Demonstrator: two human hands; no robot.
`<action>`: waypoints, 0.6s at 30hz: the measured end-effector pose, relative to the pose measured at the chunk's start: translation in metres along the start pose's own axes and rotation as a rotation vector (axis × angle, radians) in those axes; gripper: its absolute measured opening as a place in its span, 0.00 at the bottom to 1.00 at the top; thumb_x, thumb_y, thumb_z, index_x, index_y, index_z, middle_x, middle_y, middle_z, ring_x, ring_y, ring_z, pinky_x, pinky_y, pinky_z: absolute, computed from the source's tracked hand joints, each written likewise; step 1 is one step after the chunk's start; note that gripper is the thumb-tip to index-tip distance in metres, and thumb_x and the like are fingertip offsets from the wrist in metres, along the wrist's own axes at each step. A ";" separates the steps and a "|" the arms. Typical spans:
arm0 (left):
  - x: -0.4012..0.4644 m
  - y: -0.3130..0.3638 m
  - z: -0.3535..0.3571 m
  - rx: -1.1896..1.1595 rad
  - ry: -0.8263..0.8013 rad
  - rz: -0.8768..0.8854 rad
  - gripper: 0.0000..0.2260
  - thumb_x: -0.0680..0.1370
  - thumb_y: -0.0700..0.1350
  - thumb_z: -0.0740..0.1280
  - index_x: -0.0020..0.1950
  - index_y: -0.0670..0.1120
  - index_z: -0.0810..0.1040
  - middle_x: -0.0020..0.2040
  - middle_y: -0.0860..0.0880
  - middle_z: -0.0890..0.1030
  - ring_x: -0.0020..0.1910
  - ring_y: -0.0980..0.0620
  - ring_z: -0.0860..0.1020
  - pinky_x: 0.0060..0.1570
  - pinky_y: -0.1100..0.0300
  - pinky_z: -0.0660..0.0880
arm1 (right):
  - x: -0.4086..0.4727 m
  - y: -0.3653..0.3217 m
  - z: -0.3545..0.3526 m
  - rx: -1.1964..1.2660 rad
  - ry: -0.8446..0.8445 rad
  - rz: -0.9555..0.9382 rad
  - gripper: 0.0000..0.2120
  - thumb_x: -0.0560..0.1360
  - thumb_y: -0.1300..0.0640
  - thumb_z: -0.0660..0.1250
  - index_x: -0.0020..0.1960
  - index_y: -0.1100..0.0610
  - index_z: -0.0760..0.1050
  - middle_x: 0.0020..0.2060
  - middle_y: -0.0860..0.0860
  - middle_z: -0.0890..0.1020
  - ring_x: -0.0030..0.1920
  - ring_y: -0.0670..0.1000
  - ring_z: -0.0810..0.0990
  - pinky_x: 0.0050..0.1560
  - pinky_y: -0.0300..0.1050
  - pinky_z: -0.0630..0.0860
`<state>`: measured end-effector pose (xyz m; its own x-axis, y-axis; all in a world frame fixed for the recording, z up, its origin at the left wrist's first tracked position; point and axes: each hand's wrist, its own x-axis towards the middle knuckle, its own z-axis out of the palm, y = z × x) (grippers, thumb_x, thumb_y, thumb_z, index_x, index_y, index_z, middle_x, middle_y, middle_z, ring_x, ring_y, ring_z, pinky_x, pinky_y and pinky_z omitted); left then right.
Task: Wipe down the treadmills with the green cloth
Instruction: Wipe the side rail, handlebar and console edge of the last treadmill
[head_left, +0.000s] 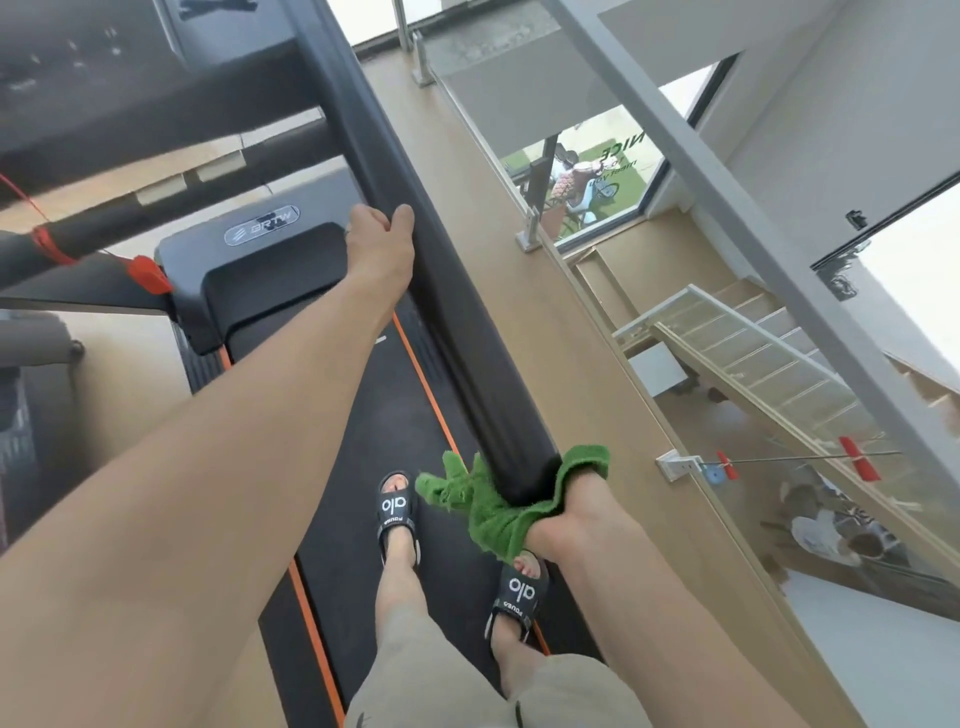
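While the treadmill handrail (415, 291) is gripped farther up by the left hand (382, 244), the green cloth (498, 499) is clenched around its end by the right hand (576, 512).

Fuzzy green cloth (498, 514), matt black handrail (447, 332), glass railing (779, 467)
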<state>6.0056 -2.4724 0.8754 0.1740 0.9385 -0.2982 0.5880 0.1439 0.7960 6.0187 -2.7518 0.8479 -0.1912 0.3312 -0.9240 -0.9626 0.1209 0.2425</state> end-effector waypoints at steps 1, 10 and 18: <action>-0.001 0.000 0.000 -0.003 -0.004 -0.003 0.14 0.82 0.54 0.60 0.41 0.52 0.60 0.51 0.47 0.69 0.45 0.49 0.68 0.47 0.57 0.66 | 0.003 -0.002 -0.002 0.005 0.009 0.017 0.33 0.75 0.35 0.64 0.63 0.62 0.79 0.58 0.68 0.81 0.57 0.71 0.80 0.56 0.70 0.76; -0.006 0.003 -0.003 -0.046 -0.003 0.034 0.14 0.82 0.53 0.61 0.41 0.52 0.60 0.50 0.47 0.68 0.45 0.48 0.67 0.51 0.50 0.70 | 0.002 -0.014 0.029 -0.939 0.093 -0.680 0.20 0.70 0.35 0.66 0.46 0.51 0.78 0.42 0.51 0.82 0.45 0.54 0.82 0.49 0.48 0.78; -0.006 0.001 -0.006 -0.028 -0.028 0.022 0.16 0.82 0.53 0.62 0.40 0.51 0.60 0.49 0.48 0.67 0.44 0.50 0.66 0.44 0.58 0.64 | -0.009 0.018 0.002 -2.462 0.124 -1.956 0.24 0.79 0.54 0.60 0.75 0.53 0.69 0.79 0.54 0.61 0.79 0.63 0.56 0.73 0.64 0.63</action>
<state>6.0007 -2.4766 0.8809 0.2089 0.9326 -0.2942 0.5618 0.1318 0.8167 6.0039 -2.7514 0.8613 0.2002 0.9775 0.0664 0.9634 -0.1840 -0.1951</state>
